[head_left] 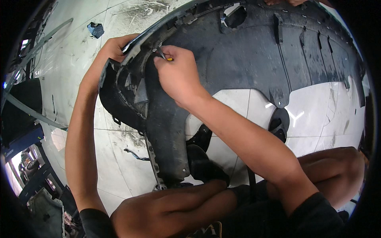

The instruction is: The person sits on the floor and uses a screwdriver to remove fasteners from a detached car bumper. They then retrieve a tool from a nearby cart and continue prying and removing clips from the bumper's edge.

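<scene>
A large black car bumper (238, 55) lies across the floor in front of me, its dusty inner side facing up. My left hand (118, 47) grips its outer edge at the upper left; most of the fingers are hidden behind that edge. Closed in a fist, my right hand (176, 69) holds a slim tool (169, 59) with a thin metal shaft and a yellow part. The shaft points at the ribbed seam near the bumper's left rim, close to my left hand. Most of its handle is covered by my fingers, so its exact kind cannot be told.
Another person's hand (291, 1) rests at the bumper's far edge. A crumpled blue rag or wrapper (95, 29) and a dark strip (136, 155) lie on the stained white tiles (115, 174). Black sandals (280, 123) are beside the bumper's near cutouts. Long grey trim (35, 113) crosses the left side.
</scene>
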Available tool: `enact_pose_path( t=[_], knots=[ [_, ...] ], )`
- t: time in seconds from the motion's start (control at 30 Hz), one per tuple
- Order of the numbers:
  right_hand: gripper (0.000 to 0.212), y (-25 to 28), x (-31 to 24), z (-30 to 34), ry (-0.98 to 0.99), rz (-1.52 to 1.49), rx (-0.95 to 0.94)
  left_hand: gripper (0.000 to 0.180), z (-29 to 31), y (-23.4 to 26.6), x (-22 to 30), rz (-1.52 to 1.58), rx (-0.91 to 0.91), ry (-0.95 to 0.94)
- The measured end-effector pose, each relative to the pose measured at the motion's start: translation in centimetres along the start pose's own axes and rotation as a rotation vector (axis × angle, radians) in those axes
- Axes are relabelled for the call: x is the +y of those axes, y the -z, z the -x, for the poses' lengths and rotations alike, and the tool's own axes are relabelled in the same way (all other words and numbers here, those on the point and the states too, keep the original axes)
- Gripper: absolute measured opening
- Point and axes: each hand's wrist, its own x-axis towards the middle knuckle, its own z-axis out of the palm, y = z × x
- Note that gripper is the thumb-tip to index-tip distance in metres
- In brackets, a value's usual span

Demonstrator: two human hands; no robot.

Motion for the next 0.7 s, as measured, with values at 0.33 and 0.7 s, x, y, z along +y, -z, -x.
enact_pose_path(
  t=[0.33, 0.7],
  knots=[
    [0.021, 2.1, 2.7, -2.1, 0.197, -0.005, -0.159, 0.046, -0.6, 0.7, -0.1, -0.059, -0.042, -0.003],
    [0.019, 0.1, -3.2, 1.5, -0.319, -0.274, -0.081, 0.048, 0.3, -0.1, 1.4, -0.061, -0.029, 0.011]
  ],
)
